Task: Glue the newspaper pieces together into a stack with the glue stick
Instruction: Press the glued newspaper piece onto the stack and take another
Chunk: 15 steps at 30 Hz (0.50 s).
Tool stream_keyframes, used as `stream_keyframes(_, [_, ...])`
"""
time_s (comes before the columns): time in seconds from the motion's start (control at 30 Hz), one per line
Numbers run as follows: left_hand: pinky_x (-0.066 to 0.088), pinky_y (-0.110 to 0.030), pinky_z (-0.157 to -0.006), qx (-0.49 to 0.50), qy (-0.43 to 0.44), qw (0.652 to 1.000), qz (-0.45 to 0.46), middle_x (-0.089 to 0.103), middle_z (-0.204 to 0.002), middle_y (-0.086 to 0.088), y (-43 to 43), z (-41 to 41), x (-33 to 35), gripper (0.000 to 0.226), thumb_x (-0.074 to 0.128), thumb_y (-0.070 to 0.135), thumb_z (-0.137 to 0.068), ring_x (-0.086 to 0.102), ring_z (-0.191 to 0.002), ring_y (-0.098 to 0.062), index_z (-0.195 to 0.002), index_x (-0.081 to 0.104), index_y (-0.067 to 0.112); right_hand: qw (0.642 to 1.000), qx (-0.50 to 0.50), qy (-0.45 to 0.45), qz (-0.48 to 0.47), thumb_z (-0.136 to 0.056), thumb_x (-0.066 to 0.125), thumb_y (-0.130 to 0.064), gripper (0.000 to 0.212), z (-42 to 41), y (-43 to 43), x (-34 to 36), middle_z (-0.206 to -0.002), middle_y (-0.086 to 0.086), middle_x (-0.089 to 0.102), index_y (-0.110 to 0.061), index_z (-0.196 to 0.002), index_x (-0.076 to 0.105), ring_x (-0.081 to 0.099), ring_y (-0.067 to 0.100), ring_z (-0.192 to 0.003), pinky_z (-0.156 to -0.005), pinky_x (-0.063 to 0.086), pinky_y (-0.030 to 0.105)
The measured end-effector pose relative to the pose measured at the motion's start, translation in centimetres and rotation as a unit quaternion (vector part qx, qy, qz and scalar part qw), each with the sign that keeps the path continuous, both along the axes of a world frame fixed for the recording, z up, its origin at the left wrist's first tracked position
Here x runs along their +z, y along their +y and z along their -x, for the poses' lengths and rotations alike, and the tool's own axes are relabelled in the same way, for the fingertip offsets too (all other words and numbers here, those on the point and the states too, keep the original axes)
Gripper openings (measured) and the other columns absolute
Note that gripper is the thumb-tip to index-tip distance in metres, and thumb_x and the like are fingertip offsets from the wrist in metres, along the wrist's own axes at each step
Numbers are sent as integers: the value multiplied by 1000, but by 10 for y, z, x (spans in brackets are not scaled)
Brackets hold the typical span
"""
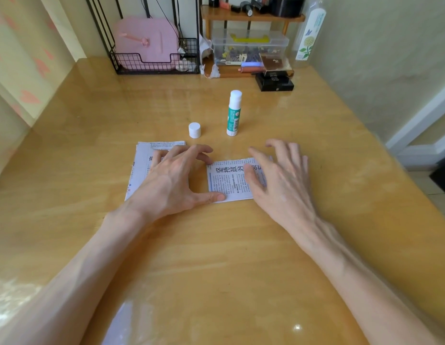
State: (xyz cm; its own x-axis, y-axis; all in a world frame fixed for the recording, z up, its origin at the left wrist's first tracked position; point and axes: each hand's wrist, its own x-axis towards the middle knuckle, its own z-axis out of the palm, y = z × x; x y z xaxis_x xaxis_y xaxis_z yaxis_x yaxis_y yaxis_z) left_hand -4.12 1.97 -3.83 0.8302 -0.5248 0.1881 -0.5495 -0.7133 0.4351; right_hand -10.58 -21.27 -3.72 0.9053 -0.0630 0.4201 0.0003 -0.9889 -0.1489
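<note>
L hand (pixel 176 180) flat, fingers spread; R hand (pixel 278 175) same, palm down.

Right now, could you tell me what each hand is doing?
Left hand: open, holding nothing, thumb on the edge of the newspaper piece.
Right hand: open, fingers spread flat, pressing on that piece, gripping nothing.

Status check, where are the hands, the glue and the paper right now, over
Left hand and right hand flat on newspaper piece, holding nothing. Glue stick upright, uncapped; cap beside it. Paper pile at left. Nothing blocking.
</note>
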Motion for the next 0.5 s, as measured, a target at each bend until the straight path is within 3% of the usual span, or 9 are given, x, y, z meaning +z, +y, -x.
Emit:
stream_keyframes(0.17, [29,-41,-109,-1,-6,1000,11,61,-127,29,0,1,-1,100,56,91,-64,45,-132,-9,-146,40,36,992,108,69,4,-107,30,-46,49,8,38,-10,-155,5,46,-43,-145,60,40,34,-135,-108,34,50])
stream_keyframes(0.5, [30,-40,-108,1,-6,1000,8,61,-128,28,0,2,0,102,55,92,-64,45,-129,-8,-148,41,37,991,96,86,26,-110,20,-48,52,7,40,-10,-161,1,42,-51,-149,53,37,34,-138,-109,30,49])
